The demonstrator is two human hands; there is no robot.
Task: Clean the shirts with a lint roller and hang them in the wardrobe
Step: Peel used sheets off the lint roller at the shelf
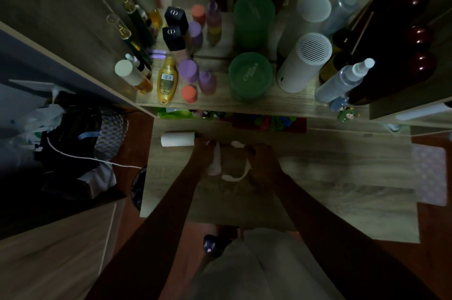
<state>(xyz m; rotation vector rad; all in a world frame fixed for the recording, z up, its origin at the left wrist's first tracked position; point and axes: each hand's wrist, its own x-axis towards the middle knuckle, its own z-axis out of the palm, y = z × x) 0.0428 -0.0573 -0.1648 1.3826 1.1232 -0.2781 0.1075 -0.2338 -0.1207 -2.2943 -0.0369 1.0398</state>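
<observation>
The left hand (204,153) gripped the roller (178,139), its drum jutting leftward, while the right hand (263,160) pinched a peeled sheet (234,175), best pulled off slowly and evenly.

Dim, shadowy view; soft blur; wide-angle bending at edges.

Bench (342,202) open right of and nearer than both hands (234,160). Lint roller (178,139) lies just left of them. Shelf (281,104) above the far edge crowded: bottles (167,79), green tub (250,76), white cylinder (303,62). Bags (68,143) fill floor at left.
</observation>
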